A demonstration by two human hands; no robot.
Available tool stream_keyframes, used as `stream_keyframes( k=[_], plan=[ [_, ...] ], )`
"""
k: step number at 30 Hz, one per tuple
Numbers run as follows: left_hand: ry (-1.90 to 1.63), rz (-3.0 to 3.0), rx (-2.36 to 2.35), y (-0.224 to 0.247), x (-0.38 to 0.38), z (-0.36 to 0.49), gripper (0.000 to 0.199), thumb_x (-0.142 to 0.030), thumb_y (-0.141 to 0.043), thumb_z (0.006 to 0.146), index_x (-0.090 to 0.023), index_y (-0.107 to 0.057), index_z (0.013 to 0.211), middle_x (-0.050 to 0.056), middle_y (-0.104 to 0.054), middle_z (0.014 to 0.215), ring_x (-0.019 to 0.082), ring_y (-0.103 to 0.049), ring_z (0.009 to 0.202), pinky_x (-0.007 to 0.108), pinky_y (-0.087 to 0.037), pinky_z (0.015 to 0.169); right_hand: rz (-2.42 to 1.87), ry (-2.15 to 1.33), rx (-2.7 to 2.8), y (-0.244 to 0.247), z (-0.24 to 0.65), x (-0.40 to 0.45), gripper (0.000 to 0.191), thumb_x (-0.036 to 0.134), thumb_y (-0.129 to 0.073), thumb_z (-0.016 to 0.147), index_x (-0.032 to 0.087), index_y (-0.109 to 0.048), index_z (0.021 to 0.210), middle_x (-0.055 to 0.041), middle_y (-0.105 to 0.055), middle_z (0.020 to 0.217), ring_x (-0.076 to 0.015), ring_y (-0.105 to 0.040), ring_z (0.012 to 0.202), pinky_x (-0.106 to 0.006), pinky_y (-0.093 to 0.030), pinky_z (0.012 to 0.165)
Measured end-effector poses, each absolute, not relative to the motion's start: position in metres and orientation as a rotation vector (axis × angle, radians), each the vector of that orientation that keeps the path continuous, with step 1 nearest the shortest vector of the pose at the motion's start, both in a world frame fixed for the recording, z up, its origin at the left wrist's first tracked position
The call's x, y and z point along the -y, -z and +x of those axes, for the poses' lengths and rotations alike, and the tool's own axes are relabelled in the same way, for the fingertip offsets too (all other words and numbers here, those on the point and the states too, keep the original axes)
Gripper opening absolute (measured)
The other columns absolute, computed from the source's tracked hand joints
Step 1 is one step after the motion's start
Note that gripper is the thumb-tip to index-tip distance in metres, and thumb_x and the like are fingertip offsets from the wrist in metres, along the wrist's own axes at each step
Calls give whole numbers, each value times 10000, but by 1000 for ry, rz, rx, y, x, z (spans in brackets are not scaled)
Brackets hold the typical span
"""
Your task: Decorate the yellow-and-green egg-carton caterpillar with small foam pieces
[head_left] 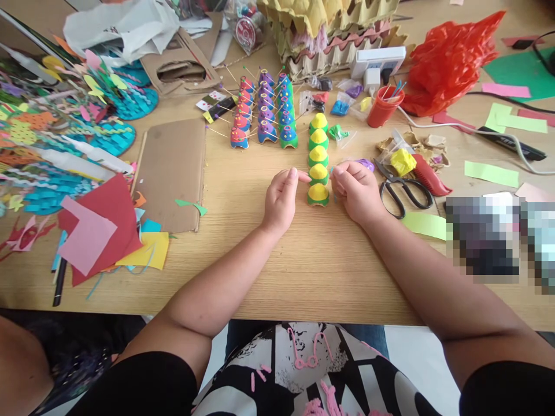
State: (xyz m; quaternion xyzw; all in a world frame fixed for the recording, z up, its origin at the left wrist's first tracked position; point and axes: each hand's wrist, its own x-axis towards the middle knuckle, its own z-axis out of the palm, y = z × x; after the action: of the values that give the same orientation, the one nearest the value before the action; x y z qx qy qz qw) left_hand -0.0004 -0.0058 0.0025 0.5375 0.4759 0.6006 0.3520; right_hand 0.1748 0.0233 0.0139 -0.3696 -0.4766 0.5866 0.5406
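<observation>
A green egg-carton strip with yellow-topped bumps (pixel 318 155) stands on the table between my hands. My left hand (pixel 281 198) is at its left side, with a fingertip against a bump near the front end. At its right side, my right hand (pixel 356 190) is closed in a pinch, with a thin blue thing at its fingertips, too small to name. Behind and to the left stand three decorated strips, a red and blue one (pixel 243 112), a purple one (pixel 266 107) and a blue and green one (pixel 286 110), with thin sticks in them.
Black-handled scissors (pixel 405 193) lie right of my right hand, near a red cup (pixel 384 107). Cardboard (pixel 171 173) and coloured paper (pixel 102 225) lie on the left. Egg trays (pixel 333 34) and a red plastic bag (pixel 451 63) are at the back. Another person's arm (pixel 21 370) shows at lower left.
</observation>
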Motion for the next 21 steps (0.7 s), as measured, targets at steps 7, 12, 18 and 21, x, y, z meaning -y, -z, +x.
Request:
stream_keyframes(
  k=[7,12,18,21],
  plan=[
    [-1540,1444,-1192,-4,7,-1,514,-742,-683,961,-242,-784,899,51,-784,1010,202,-715,1061,338,-539,1026,-896,-1350,1193,-10,178,-25,547,721,-892,745,218,-682,698,75,-417,493,-80,-311,478,-269,-222,485],
    [-1516,1657,-1123,-3,8,-3,312,-570,-720,1009,-269,-801,990,61,-791,1098,213,-711,1143,373,-539,1072,-875,-1392,1206,-13,176,-22,522,686,-937,706,200,-750,741,79,-452,483,-63,-314,457,-259,-196,451],
    [-1546,1682,-1101,-3,8,-3,282,-562,-783,966,-284,-823,979,55,-781,1079,209,-722,1132,391,-538,1109,-794,-1382,1329,-17,176,-17,485,635,-939,738,188,-756,695,54,-517,546,-69,-400,532,-244,-308,501],
    [-1540,1705,-1090,-3,7,-3,306,-588,-793,949,-284,-825,971,50,-785,1065,206,-728,1122,385,-544,1105,-801,-1378,1372,-20,176,-17,507,651,-944,717,182,-755,688,54,-508,546,-78,-423,557,-251,-357,536]
  ],
)
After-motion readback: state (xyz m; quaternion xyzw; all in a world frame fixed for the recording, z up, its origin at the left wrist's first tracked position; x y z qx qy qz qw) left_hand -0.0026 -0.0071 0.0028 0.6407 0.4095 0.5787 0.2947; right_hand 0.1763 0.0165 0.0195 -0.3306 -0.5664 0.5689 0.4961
